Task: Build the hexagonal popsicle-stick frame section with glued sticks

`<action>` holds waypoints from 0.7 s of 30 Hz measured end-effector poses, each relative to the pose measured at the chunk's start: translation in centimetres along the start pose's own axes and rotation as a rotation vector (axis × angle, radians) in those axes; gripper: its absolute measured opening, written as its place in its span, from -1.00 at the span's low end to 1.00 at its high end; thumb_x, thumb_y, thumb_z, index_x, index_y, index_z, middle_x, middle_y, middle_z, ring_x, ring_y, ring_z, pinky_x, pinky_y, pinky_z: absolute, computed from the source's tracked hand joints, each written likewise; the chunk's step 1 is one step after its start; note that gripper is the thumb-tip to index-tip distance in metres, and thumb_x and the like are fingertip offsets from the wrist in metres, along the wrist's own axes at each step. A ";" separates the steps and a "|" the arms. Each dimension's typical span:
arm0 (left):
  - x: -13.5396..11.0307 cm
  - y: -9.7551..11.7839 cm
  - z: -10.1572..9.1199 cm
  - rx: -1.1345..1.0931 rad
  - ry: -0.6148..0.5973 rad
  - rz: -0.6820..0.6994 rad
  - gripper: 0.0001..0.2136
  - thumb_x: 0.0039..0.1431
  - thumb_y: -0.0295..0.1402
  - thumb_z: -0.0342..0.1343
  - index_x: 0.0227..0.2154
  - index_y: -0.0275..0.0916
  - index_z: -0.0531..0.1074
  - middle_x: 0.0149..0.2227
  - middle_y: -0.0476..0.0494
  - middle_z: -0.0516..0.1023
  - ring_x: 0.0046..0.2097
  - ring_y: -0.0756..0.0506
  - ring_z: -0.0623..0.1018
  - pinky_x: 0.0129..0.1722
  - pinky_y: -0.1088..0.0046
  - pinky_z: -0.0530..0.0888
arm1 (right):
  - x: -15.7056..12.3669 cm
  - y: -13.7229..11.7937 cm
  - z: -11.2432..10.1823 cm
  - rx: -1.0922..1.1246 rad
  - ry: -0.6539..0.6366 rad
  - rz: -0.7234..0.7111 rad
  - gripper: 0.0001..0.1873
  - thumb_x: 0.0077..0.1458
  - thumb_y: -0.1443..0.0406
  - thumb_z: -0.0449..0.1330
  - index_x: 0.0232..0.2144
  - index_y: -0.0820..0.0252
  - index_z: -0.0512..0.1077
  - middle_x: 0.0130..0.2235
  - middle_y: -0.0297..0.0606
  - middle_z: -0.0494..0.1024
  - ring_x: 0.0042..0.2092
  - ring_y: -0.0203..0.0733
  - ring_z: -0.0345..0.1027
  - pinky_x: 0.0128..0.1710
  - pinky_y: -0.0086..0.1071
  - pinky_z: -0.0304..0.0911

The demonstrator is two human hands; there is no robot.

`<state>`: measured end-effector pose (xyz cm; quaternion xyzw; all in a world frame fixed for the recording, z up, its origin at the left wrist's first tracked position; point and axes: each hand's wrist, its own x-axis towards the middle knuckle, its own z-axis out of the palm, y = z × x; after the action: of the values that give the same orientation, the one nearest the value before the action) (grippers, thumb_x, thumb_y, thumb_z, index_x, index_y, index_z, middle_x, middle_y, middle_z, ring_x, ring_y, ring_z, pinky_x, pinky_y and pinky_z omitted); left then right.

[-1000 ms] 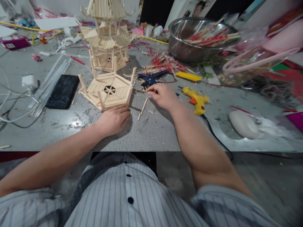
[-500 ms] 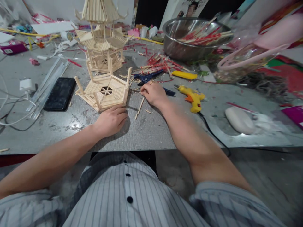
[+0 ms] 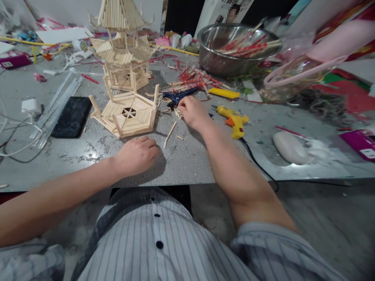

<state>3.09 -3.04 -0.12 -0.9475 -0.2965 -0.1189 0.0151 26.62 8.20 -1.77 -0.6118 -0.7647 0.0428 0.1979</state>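
Note:
My right hand (image 3: pixel 193 113) is bent down with its fingertips pinched together, right beside blue-handled pliers (image 3: pixel 178 95) and over short wooden stick pieces (image 3: pixel 177 112). What the fingertips hold, if anything, is hidden. Loosely curled, my left hand (image 3: pixel 137 155) lies on the table in front of a hexagonal wooden stick frame (image 3: pixel 137 123). That frame has upright posts at its corners and a spoked opening in the middle. Between my hands lie a longer wooden stick (image 3: pixel 170 133) and a small offcut (image 3: pixel 179 137).
A tiered stick pagoda (image 3: pixel 123 50) stands behind the frame. To the right are a yellow glue gun (image 3: pixel 236 121) with its cord, a yellow utility knife (image 3: pixel 224 93) and a steel bowl (image 3: pixel 234 50) of sticks. A black phone (image 3: pixel 71 117) lies left.
My right hand has moved slightly away from me, closer to the pliers, uncovering some stick pieces. My left hand has drawn back a little from the hexagonal frame. The view has shifted slightly.

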 end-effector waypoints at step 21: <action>2.8 0.6 2.5 0.162 0.294 -0.106 -0.73 0.31 -0.29 -0.06 -0.39 -0.30 0.46 -0.46 -0.14 0.53 -0.53 0.00 0.47 -0.65 0.50 0.17 | -6.4 -3.8 -4.0 0.967 -0.599 0.052 -0.55 -0.17 0.22 0.33 -0.24 0.14 0.22 -0.53 -0.45 0.44 -0.52 -0.34 0.23 -0.50 -0.43 0.09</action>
<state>6.20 -1.77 -1.90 -0.8986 -0.3492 -0.2326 0.1283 25.67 0.50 1.48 -0.4312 -0.6655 0.5646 0.2289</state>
